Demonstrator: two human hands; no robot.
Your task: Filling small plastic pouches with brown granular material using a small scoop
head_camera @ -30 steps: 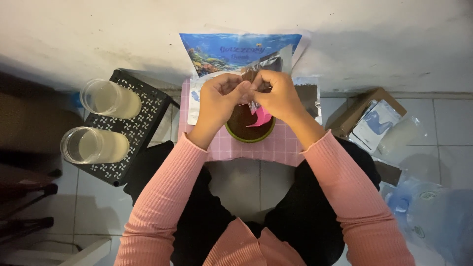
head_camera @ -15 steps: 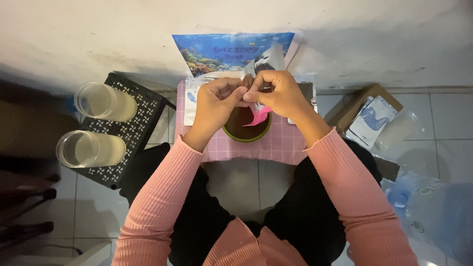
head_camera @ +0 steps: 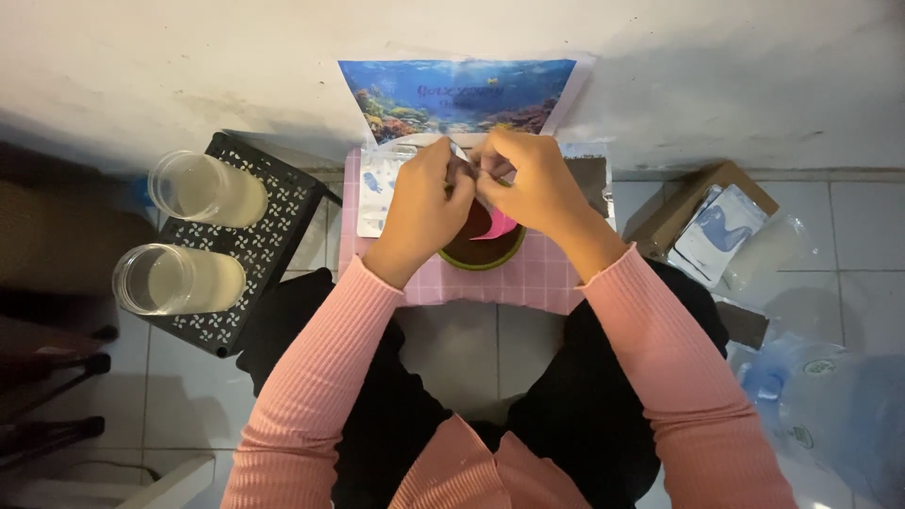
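Both hands meet over the green-rimmed bowl [head_camera: 483, 253] on the pink checkered mat [head_camera: 547, 278]. My left hand [head_camera: 419, 212] and right hand [head_camera: 533, 184] pinch a small clear packet [head_camera: 462, 158] between fingertips, just above a pink scoop [head_camera: 497, 226] in the bowl.

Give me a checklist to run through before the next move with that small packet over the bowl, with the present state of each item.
1. Both hands on the small packet: left hand and right hand pinch it together: ok.
2. Packet above the green-rimmed bowl: ok.
3. Bowl resting on the pink checked stand, not at its edge: ok.
4. Packet already torn open: cannot tell, fingers hide it.
5. Two clear jars on the black crate, apart from the hands: ok.
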